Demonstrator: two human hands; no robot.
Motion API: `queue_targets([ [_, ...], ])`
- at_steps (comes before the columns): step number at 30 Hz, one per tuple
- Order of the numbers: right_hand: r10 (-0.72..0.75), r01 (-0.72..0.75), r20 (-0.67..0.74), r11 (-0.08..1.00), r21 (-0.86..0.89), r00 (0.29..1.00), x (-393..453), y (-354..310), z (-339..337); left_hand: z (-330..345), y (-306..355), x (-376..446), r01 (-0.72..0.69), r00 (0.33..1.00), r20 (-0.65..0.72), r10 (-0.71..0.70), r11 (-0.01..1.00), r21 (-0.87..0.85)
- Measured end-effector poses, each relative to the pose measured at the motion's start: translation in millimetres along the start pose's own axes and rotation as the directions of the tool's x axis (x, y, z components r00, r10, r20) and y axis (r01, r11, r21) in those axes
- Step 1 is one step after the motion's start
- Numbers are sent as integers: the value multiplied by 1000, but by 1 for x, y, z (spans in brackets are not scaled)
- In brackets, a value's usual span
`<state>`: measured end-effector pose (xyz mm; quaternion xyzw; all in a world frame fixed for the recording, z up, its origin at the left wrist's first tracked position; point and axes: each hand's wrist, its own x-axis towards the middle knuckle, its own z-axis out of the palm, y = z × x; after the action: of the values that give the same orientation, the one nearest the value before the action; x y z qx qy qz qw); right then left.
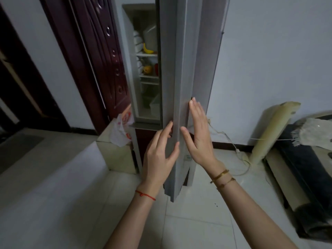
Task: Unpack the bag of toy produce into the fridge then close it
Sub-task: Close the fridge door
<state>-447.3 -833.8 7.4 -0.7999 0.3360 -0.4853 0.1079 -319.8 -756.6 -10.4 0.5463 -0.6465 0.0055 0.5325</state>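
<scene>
The grey fridge door (179, 72) stands edge-on to me, partly ajar. My left hand (159, 155) grips its near edge, fingers curled around it. My right hand (197, 133) lies flat against the door's outer face, fingers straight. Through the gap I see the fridge's (133, 83) shelves with a yellow toy banana (147, 49) on the upper shelf, a yellow-orange toy fruit (147, 69) and a red toy (156, 68) on the shelf below. A crumpled white plastic bag (122, 130) with red print lies on a low cream cabinet left of the fridge.
A dark red patterned door (100, 56) stands left of the fridge. The low cream cabinet (115, 155) sits at the fridge's foot. A white cable (231, 142) runs along the wall to the right. A rolled beige mat (273, 130) and a dark sofa (305, 169) fill the right side. White floor tiles lie below.
</scene>
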Motion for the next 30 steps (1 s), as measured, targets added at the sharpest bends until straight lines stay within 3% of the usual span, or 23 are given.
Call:
queue_targets([
  [7, -31, 30, -15, 999, -19, 999, 45, -25, 89, -52, -90, 30, 107, 994, 4, -107, 994, -30],
  [14, -12, 13, 8, 993, -121, 1000, 100, -35, 170, -89, -182, 72, 210, 961, 205, -187, 973, -100],
  [21, 30, 1, 116, 966, -258, 993, 152, -27, 222, -103, -252, 127, 276, 923, 315, -222, 951, -139],
  [30, 12, 56, 178, 927, -371, 984, 217, 10, 278, -87, -341, 197, 344, 907, 331, -261, 912, -222],
])
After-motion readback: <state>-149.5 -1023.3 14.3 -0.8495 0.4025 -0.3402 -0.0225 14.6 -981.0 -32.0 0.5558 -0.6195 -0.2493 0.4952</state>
